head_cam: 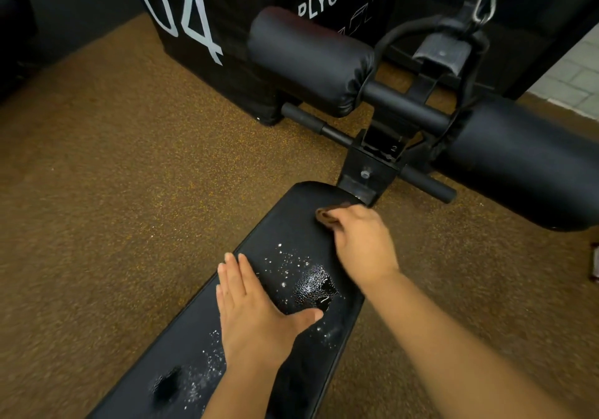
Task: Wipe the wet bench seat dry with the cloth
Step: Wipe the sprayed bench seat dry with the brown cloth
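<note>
Right hand (363,243) grips brown cloth (327,216), bunched, at far end of black seat (285,224). Left hand (256,315) flat, spread. Droplets (311,284) bead mid-seat.

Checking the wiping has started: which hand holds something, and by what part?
The right hand grips a brown cloth, bunched under its fingers, pressed on the bench seat. The left hand lies flat on the seat, holding nothing.

Left hand (256,318) flat on the seat (285,224), droplets (311,280) between it and the right hand (363,243), which seems to press the cloth (327,216) at the far end.
</note>
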`<state>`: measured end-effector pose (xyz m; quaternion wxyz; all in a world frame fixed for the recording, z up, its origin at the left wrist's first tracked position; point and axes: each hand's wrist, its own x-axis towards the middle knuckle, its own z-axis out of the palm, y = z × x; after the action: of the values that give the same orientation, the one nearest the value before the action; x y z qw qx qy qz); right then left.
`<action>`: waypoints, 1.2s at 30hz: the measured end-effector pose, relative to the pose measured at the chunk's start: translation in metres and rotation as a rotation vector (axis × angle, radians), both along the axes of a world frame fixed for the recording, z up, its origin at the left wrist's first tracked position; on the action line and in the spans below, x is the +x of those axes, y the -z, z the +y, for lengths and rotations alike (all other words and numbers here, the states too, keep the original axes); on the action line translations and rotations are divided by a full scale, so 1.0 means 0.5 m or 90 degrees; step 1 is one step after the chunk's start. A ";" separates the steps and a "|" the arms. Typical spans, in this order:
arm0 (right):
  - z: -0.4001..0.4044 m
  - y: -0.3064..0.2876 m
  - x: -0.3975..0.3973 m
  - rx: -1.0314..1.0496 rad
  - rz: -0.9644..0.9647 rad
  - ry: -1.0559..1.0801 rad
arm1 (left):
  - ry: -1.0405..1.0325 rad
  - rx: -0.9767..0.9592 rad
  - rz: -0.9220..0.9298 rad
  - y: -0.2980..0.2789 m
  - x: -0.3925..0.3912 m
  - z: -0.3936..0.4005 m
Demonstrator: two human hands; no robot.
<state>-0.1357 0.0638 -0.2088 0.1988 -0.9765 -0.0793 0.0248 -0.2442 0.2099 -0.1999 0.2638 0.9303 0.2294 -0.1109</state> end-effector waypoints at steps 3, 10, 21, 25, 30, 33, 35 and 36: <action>0.012 -0.010 -0.086 0.058 0.018 -0.152 | 0.006 0.003 0.014 0.006 -0.008 -0.001; -0.105 -0.011 -0.041 0.008 -0.028 -0.016 | 0.013 -0.015 0.009 0.008 -0.014 -0.001; -0.109 -0.025 -0.176 0.029 0.045 -0.238 | 0.013 0.002 0.004 0.023 -0.014 -0.002; -0.077 -0.008 -0.102 -0.002 -0.005 -0.008 | 0.018 0.013 0.008 0.026 -0.012 -0.004; -0.002 -0.012 -0.210 0.055 0.039 -0.159 | 0.031 0.023 0.012 0.022 -0.011 -0.001; -0.074 -0.031 -0.215 0.032 0.040 -0.205 | 0.061 0.021 0.032 0.013 -0.028 0.005; -0.095 -0.026 -0.164 -0.003 0.048 -0.099 | 0.072 0.031 0.042 0.008 -0.050 0.011; -0.087 -0.016 -0.142 -0.005 0.033 -0.038 | 0.079 0.039 0.046 0.008 -0.061 0.014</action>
<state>-0.2067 0.0203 -0.2006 0.1961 -0.9735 -0.1033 0.0562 -0.2749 0.2169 -0.2039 0.2190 0.9459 0.1837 -0.1537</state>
